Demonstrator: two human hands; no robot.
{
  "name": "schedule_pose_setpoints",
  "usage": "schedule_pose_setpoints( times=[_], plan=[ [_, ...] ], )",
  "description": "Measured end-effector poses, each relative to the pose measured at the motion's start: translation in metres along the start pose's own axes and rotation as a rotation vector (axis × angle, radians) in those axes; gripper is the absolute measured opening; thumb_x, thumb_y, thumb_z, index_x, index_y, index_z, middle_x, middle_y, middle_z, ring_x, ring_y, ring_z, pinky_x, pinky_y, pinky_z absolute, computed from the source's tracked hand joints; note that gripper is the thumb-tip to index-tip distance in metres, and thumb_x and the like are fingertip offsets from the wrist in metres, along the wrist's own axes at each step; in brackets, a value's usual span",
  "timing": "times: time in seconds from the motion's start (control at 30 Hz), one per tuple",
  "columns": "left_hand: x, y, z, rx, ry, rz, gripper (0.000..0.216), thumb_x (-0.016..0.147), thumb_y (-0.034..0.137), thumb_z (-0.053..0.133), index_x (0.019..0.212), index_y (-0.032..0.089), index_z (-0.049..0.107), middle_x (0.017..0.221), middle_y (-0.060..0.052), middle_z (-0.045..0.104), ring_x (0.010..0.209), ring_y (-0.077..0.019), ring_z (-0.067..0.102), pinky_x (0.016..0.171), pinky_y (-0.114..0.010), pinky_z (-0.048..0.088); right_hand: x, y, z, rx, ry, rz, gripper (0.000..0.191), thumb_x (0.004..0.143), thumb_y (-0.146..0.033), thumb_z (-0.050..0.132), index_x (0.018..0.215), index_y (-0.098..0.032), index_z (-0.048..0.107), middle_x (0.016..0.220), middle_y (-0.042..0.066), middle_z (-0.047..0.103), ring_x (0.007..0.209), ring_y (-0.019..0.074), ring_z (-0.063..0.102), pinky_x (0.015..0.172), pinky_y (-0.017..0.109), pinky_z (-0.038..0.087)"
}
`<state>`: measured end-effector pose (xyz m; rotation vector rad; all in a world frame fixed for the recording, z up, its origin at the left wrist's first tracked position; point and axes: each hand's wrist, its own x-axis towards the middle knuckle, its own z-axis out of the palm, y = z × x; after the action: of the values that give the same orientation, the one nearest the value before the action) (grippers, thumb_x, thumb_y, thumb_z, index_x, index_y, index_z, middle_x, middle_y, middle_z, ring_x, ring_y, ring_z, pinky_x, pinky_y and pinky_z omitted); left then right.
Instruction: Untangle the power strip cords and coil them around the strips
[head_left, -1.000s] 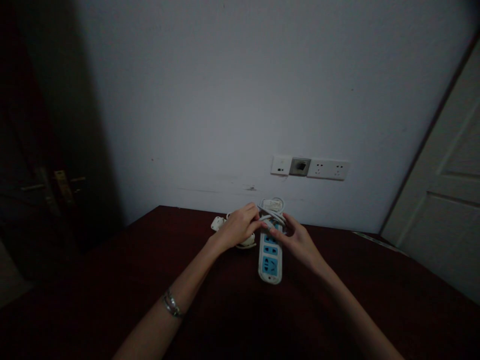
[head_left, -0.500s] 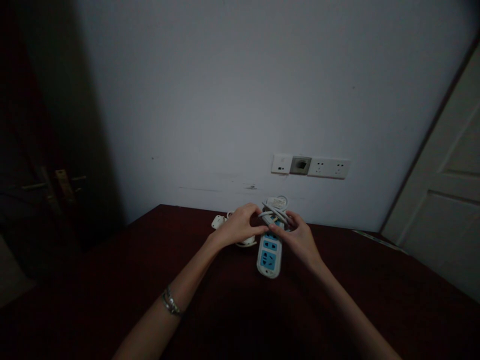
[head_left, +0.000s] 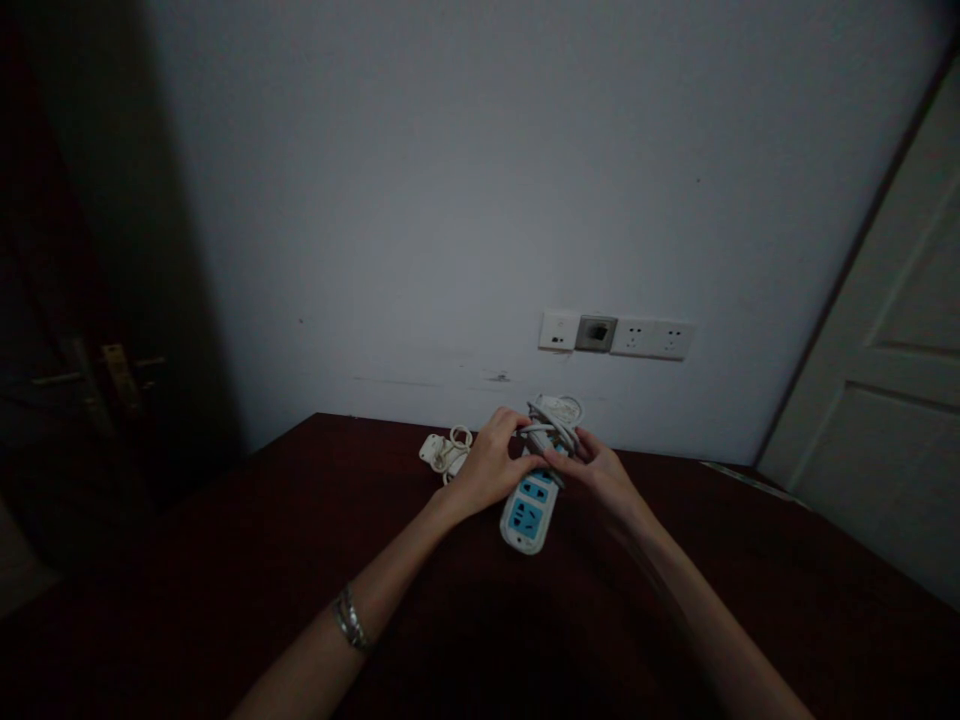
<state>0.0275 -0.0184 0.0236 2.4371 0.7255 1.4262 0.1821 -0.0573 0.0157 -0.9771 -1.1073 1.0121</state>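
Note:
A white power strip point(head_left: 527, 514) with blue sockets is held just above the dark red table point(head_left: 225, 560), its near end tilted toward me and to the left. Its grey-white cord point(head_left: 553, 432) is wound round the far half. My left hand point(head_left: 491, 465) is closed on the strip's left side, thumb on the cord. My right hand point(head_left: 596, 472) grips the right side, fingers curled over the cord wraps.
A white plug and loose cord loop point(head_left: 444, 450) lie on the table left of my hands. Wall sockets point(head_left: 616, 335) sit on the wall behind. A white door point(head_left: 885, 380) stands at right, a dark door with brass handle point(head_left: 112, 375) at left.
The power strip's near end has swung left and lifted while both hands shifted slightly. The loose plug and cord at left have come into clearer view.

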Motion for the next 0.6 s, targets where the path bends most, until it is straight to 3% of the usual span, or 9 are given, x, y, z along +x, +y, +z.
schedule_pose_setpoints(
  times=[0.17,0.43,0.6],
  plan=[
    [0.001,0.003,-0.002,-0.067,0.032,-0.033,0.032,0.066,0.021,0.072,0.09,0.017,0.051,0.092,-0.003,0.051,0.089,-0.017,0.05,0.079,-0.031,0.042,-0.002,-0.002,-0.005,-0.022,-0.097,0.015,0.057,0.061,-0.037,0.074,0.11,-0.02,0.052,0.122,0.012,0.057,0.107,0.0278,0.057,0.078,0.036,0.053],
    [0.003,0.009,-0.008,-0.16,0.036,-0.084,0.028,0.067,0.027,0.072,0.086,0.016,0.054,0.09,-0.003,0.051,0.087,-0.016,0.052,0.08,-0.031,0.045,0.012,0.011,-0.009,-0.062,0.006,-0.184,0.062,0.051,-0.037,0.079,0.102,-0.02,0.049,0.112,0.013,0.062,0.104,0.0266,0.059,0.093,0.042,0.044],
    [0.004,0.001,-0.009,-0.228,-0.066,-0.088,0.029,0.071,0.028,0.069,0.093,0.017,0.055,0.096,-0.004,0.051,0.093,-0.0164,0.052,0.084,-0.033,0.044,0.015,0.014,-0.011,-0.061,0.057,-0.206,0.064,0.046,-0.036,0.081,0.099,-0.02,0.047,0.107,0.012,0.062,0.101,0.0264,0.06,0.092,0.042,0.044]
  ],
)
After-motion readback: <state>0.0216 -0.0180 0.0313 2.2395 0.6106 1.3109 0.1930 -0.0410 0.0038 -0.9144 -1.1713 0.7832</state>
